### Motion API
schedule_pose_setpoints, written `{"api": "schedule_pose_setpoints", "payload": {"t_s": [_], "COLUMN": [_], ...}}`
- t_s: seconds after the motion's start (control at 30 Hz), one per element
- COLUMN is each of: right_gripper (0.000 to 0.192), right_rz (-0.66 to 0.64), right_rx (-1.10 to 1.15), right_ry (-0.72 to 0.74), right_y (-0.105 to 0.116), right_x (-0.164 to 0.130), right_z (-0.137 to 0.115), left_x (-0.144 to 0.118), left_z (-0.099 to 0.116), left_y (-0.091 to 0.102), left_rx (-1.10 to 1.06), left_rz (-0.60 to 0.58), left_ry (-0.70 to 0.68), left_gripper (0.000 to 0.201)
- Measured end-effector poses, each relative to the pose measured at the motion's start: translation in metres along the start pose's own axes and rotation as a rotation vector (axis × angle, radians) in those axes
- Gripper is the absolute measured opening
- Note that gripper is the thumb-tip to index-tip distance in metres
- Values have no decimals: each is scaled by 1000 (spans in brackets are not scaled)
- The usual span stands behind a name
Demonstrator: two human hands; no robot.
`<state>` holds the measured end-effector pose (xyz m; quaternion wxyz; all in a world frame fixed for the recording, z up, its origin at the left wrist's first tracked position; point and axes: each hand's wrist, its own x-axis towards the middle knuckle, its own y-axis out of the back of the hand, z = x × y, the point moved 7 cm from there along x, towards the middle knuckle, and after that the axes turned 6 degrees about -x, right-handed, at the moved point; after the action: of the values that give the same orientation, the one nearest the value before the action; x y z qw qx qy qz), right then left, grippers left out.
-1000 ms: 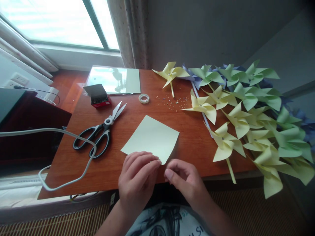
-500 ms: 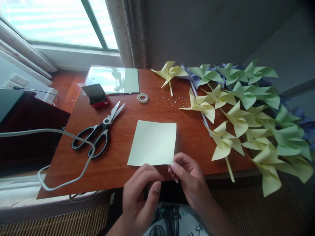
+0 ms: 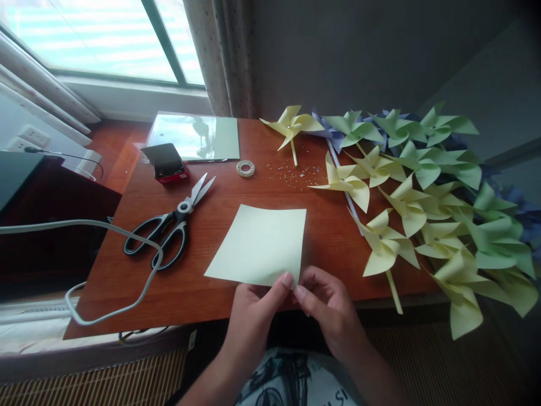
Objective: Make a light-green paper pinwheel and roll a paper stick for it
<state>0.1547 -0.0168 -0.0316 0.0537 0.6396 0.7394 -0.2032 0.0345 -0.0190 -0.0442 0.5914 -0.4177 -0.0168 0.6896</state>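
Head view: the wooden surface (image 3: 329, 237) by the window (image 3: 84, 39) carries a heap of paper pinwheels (image 3: 422, 192) at right, scissors (image 3: 169, 225) at left, and a pale yellow paper square (image 3: 260, 245) at its near edge; left hand (image 3: 253, 316) and right hand (image 3: 329, 310) pinch its near corner, best kept light and flat so it stays uncreased
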Motion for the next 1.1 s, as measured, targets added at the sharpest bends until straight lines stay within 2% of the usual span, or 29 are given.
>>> {"api": "schedule_pose_setpoints", "payload": {"t_s": [0.17, 0.37, 0.63, 1.1], "right_gripper": [19, 16, 16, 17], "right_rz": [17, 40, 49, 66], "right_rx": [-66, -94, -57, -65], "right_ry": [49, 60, 53, 29], "right_y": [2, 0, -4, -3], "right_x": [1, 3, 6, 5], "right_z": [-4, -4, -5, -6], "left_x": [7, 9, 9, 8], "left_z": [8, 8, 7, 8], "left_y": [4, 4, 6, 8], "left_rx": [77, 87, 102, 132], "left_rz": [32, 50, 41, 47], "left_ry": [-67, -72, -69, -99], "left_gripper": [24, 33, 32, 18]}}
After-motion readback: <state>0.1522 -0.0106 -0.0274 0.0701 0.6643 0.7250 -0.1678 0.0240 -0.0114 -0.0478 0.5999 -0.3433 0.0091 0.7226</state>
